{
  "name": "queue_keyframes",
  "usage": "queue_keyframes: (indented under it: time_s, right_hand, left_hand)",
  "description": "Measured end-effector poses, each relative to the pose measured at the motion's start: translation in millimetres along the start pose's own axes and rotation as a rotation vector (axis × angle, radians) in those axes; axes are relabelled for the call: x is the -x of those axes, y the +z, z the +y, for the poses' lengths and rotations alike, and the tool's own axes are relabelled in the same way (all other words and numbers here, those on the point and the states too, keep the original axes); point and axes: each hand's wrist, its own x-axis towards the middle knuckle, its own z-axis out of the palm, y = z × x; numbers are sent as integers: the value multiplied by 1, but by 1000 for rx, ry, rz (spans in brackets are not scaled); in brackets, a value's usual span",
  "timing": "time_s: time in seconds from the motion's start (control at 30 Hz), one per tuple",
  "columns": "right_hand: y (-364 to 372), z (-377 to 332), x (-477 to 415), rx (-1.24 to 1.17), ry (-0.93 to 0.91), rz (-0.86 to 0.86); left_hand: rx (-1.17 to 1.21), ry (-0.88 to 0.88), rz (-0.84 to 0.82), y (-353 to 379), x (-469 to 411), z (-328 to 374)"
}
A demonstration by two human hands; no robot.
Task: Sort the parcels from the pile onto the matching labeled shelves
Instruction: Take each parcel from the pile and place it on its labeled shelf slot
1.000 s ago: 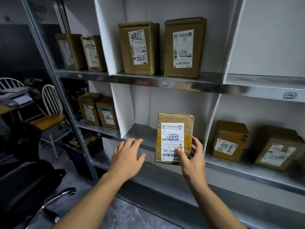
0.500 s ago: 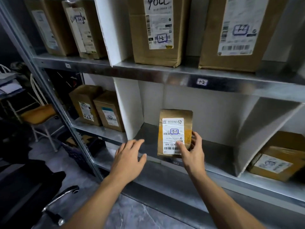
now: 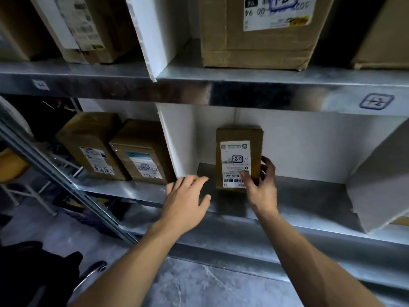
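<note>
**Desk:** Where is the parcel?

**Photographer:** The brown parcel (image 3: pixel 239 138) stands on end on the metal shelf (image 3: pixel 309 196). It is in the middle bay, between a white divider (image 3: pixel 174 138) and a slanted grey panel (image 3: pixel 380 180), with its label facing out and upside down. The right hand (image 3: pixel 263 193) grips its lower right corner, thumb on the label and fingers curled round the side. The left hand (image 3: pixel 188 200) hovers just beside it, fingers loose and spread, holding nothing.

**Desk:** What could go wrong?

**Photographer:** The parcel is tall and narrow, on slick sheet steel. Released before its base sits flat, it could topple forward over the lip to the floor (image 3: pixel 199 284). The bay's own tag is out of sight. Only the tag (image 3: pixel 376 101) on the shelf edge above shows, so a mismatch cannot be ruled out.

**Desk:** And the room?

**Photographer:** Galvanised racking in dim light. In the bay to the left stand two other boxes (image 3: pixel 88 147), and a larger box (image 3: pixel 261 45) sits overhead. The floor is grey and marbled.
</note>
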Motion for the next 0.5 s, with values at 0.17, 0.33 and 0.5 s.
queue_keyframes:
  time_s: [0.17,0.33,0.5]
  right_hand:
    - [2,28,7,78,12,0]
    - [3,45,13,116,43,-20]
    - [10,55,11,121,105,-24]
  left_hand:
    - [59,42,-2,7,5,-10]
    - [77,68,-40,13,8,-18]
    - [88,80,-48,12,6,-21]
